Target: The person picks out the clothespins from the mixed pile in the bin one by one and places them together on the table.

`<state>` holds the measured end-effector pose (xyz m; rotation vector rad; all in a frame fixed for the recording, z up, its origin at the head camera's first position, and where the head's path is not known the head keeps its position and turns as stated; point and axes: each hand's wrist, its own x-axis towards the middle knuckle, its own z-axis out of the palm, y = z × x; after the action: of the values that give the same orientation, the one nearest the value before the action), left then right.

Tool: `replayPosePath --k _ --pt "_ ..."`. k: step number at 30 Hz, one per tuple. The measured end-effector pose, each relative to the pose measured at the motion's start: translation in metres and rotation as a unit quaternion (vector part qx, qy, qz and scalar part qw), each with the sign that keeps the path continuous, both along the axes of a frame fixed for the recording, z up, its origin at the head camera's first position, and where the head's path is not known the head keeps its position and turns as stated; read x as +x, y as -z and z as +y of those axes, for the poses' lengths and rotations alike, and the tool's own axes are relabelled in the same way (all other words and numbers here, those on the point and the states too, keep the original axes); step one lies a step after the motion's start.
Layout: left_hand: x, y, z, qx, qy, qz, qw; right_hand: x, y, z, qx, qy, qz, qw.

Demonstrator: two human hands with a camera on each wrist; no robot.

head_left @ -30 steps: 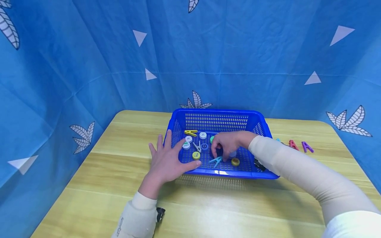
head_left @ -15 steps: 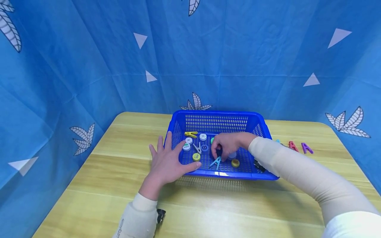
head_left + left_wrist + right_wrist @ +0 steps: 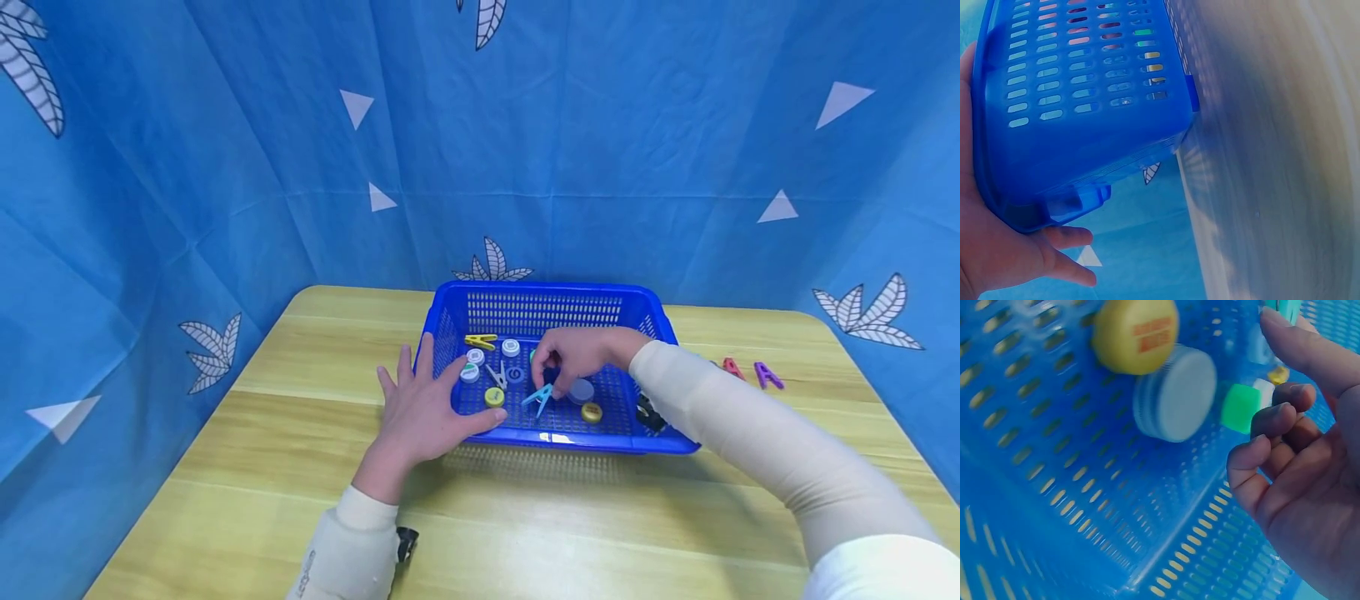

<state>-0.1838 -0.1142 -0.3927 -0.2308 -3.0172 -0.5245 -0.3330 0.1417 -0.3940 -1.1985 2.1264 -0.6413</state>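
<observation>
My right hand (image 3: 573, 358) reaches into the blue plastic basket (image 3: 551, 286) and pinches a light blue clothespin (image 3: 537, 402) between thumb and fingertips. In the right wrist view only part of that clothespin (image 3: 1287, 309) shows at the top edge; the other fingers are curled. Below the hand lie a yellow cap (image 3: 1138, 336), a pale round lid (image 3: 1186, 394) and a green cap (image 3: 1240, 407). My left hand (image 3: 423, 408) rests with spread fingers on the basket's left rim. The left wrist view shows it against the basket's outer wall (image 3: 1085, 147).
Also in the basket are a yellow clothespin (image 3: 480, 340), a grey clothespin (image 3: 498, 375), a yellow cap (image 3: 494, 397) and several white caps (image 3: 510, 347). On the wooden table (image 3: 300, 500), right of the basket, lie a red clothespin (image 3: 732, 367) and a purple clothespin (image 3: 768, 375).
The light blue clothespin has risen slightly and turned in my right hand's fingers. More of the pale lid beside it now shows. My left hand has stayed on the rim.
</observation>
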Motion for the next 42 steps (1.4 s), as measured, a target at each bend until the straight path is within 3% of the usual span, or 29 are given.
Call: replayPosePath --k 5,18,35,42 --pt "0.0 0.002 0.001 -0.006 -0.001 -0.007 1.0 0.0 -0.005 0.005 -0.017 0.023 -0.027 0.9992" --pt "0.001 0.004 0.002 -0.006 -0.003 -0.007 1.0 -0.001 -0.008 0.02 -0.046 0.051 -0.037 0.9969" --pt "0.001 0.0 0.0 -0.004 -0.004 -0.009 0.9999 0.005 -0.048 0.034 -0.065 0.053 0.008 0.9965" --pt "0.001 0.0 0.0 0.003 0.0 -0.004 1.0 0.009 -0.062 0.043 -0.058 0.075 0.027 0.9952"
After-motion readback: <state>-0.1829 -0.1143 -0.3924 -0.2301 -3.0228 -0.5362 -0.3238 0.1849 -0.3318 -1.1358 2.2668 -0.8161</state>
